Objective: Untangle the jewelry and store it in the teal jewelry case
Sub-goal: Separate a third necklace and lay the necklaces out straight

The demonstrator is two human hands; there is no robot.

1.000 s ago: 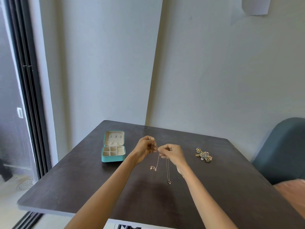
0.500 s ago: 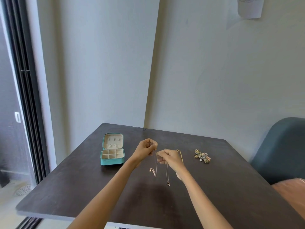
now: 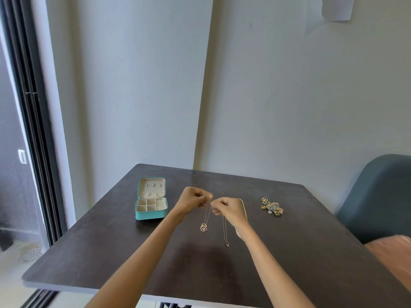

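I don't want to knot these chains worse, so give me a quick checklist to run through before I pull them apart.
1. Both hands gripping: ok. The left hand and right hand pinch the chains where they meet.
2. Pendants hanging free: ok. The cluster pendant and small pendant hang apart.
3. Knot loosened: cannot tell, fingers hide it.
4. Gold chain behind the right hand free of the others: cannot tell.
5. Teal jewelry case open: ok, lid up, compartments showing.
6. Jewelry pile out of the way: ok, on the table, apart from the hands.
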